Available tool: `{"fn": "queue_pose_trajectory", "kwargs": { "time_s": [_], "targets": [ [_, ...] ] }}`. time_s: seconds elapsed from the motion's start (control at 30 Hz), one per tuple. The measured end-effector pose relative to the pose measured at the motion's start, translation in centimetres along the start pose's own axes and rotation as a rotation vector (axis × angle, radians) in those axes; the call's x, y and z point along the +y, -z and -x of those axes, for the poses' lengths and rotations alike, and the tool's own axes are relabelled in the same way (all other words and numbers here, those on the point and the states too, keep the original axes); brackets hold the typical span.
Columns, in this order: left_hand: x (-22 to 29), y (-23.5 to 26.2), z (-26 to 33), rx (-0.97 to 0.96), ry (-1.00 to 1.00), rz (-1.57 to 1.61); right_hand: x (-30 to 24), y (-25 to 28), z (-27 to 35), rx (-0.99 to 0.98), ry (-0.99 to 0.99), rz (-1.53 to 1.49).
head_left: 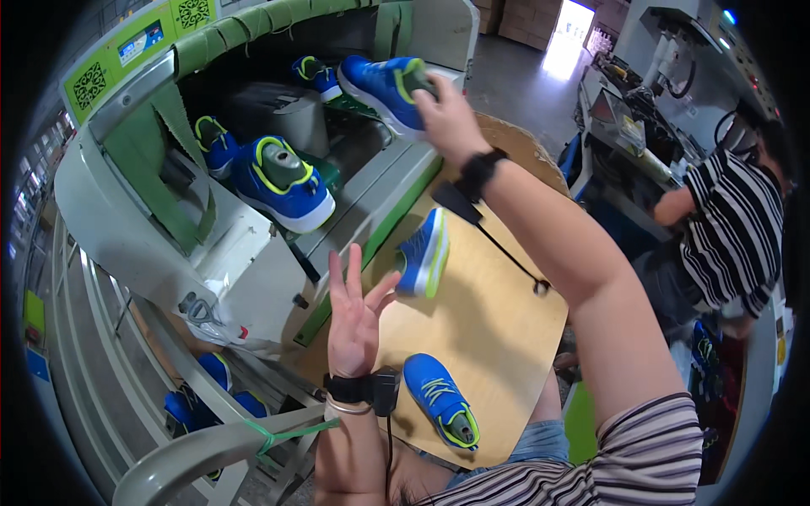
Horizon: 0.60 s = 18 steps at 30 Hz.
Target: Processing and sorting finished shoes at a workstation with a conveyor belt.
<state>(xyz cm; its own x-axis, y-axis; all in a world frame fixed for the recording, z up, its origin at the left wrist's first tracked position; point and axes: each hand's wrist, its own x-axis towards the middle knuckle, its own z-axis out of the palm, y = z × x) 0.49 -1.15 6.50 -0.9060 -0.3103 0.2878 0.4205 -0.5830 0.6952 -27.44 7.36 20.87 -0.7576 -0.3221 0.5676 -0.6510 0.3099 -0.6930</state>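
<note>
Right hand: the right hand (447, 114) is reaching out over the conveyor (371, 190), fingers clamped on the heel of a blue shoe (380, 88) with yellow-green trim, holding it just above the belt.
Left hand: the left hand (354, 316) is hovering open, fingers spread apart, gripping nothing, at the left edge of the bench (498, 337).
Bench: a second blue shoe (424, 253) is lying on its side just right of the left hand; a third shoe (443, 403) is lying near the front edge, by the left wrist.
Conveyor: another blue shoe (283, 181) on a grey form is riding on the belt, well left of the held one.
Co-worker: a person in a striped shirt (734, 232) is working at the far right.
</note>
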Motion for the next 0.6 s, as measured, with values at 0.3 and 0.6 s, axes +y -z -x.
{"fn": "queue_pose_trajectory", "kwargs": {
  "time_s": [0.3, 0.6],
  "targets": [
    [-0.5, 0.8, 0.2, 0.046, 0.021, -0.075, 1.3, -7.9, 4.0, 0.046, 0.372, 0.604],
    [-1.1, 1.3, 0.4, 0.187, 0.001, -0.105, 6.7, 1.6, 28.6, -0.491, -0.132, 0.393]
  ]
}}
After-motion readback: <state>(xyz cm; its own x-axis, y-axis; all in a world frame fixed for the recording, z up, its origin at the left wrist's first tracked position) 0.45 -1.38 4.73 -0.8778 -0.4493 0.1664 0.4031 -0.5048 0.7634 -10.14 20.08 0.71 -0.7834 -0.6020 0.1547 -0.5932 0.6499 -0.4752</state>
